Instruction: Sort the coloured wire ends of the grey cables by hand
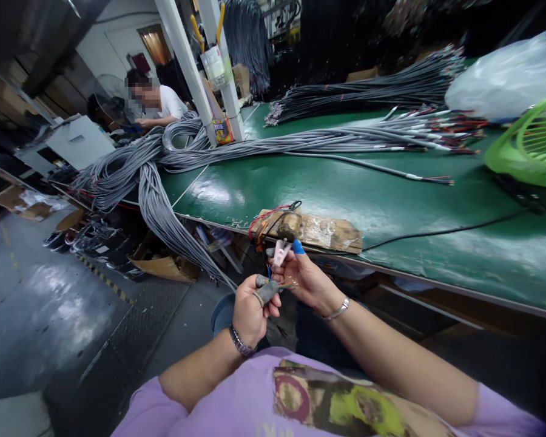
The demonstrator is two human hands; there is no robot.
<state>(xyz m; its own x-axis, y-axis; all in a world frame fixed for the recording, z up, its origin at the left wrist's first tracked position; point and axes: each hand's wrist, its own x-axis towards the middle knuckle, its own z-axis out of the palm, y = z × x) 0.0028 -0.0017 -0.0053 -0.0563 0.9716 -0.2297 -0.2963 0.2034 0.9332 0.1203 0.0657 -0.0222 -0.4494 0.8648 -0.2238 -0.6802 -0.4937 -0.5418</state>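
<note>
My left hand, with grey finger covers on the thumb and a finger, pinches the end of a cable whose thin coloured wires fan out toward the right. My right hand has a blue cover on its thumb. Its fingers are closed on a small pale pink piece shaped like a clip. Both hands are close together, just in front of the table edge. Beyond them a worn wooden board lies on the edge, with red and black leads at its left end.
Grey cable bundles run across the green table, and some hang over its left edge. Farther back lie black cables. At the right are a green fan and a plastic bag. Another person sits at the far left.
</note>
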